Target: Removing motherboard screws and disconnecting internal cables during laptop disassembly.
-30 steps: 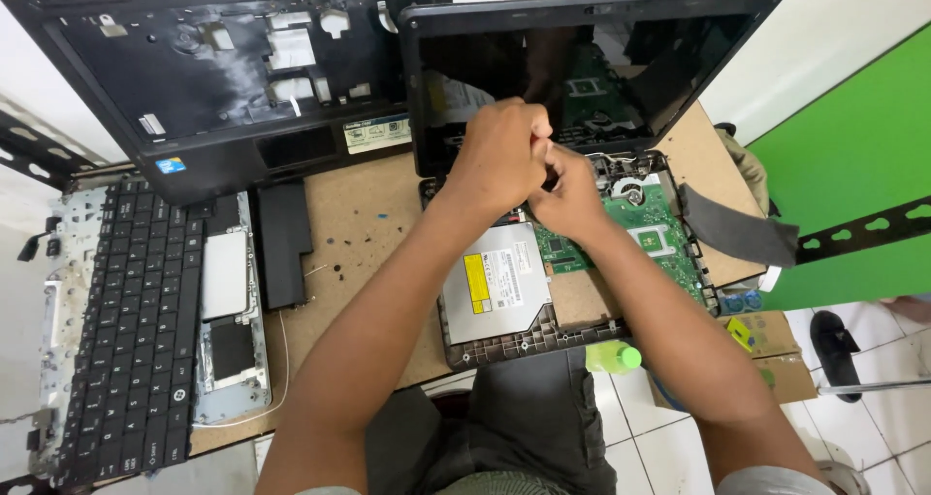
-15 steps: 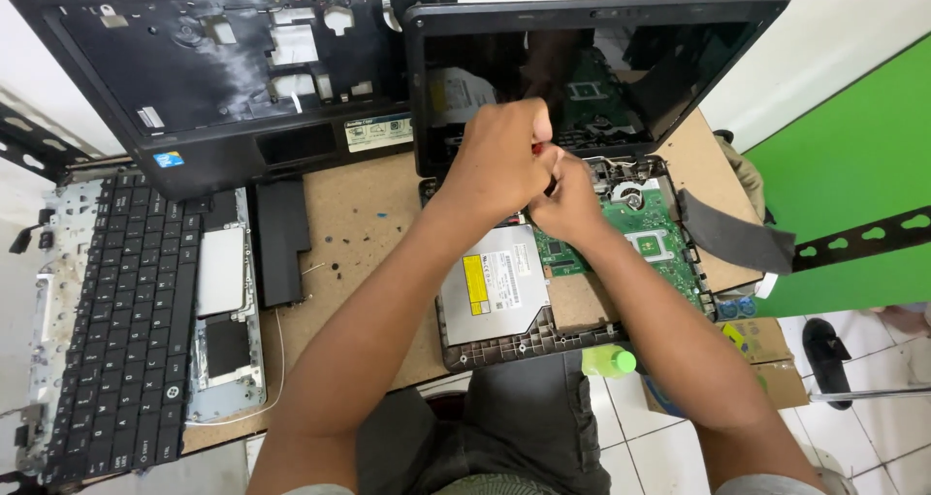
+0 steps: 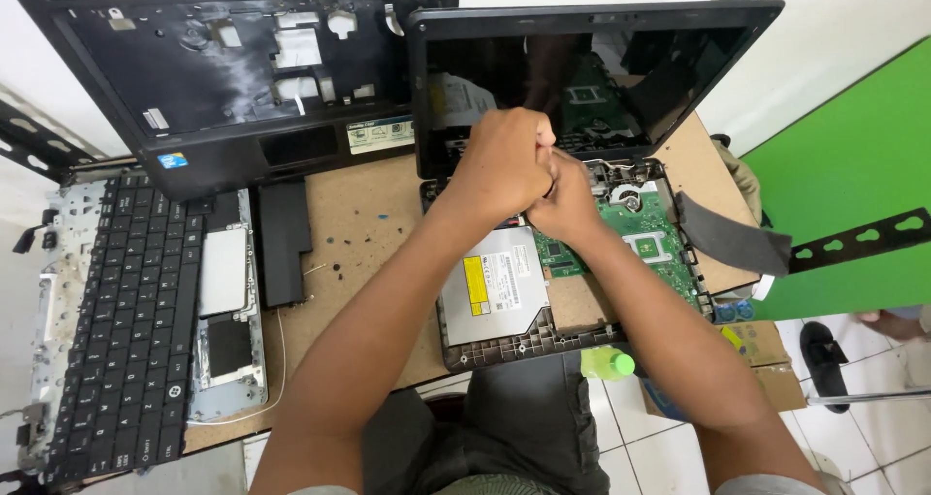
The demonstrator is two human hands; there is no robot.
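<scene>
- Hands meet over the back of an opened laptop base (image 3: 543,311), just in front of its dark screen (image 3: 592,78).
- Left hand (image 3: 504,165) is curled into a closed fist, knuckles up; whatever it grips is hidden inside the fist, so I cannot tell what it holds.
- Right hand (image 3: 567,204) is also closed, pressed against the left hand and resting on the base near the green circuit board (image 3: 645,238); its grasp is hidden too.
- Silver optical drive (image 3: 495,287) sits in the base just below the hands, under the left forearm.
- Base lies on the brown desk (image 3: 359,223), screen upright behind it.
- Left of it on the desk: a detached keyboard (image 3: 126,320), a black battery-like bar (image 3: 283,243) and small dark screws (image 3: 364,238).
- Black laptop cover (image 3: 242,59) stands tilted at the back left.
- Green-capped bottle (image 3: 606,363) shows below the desk edge.
</scene>
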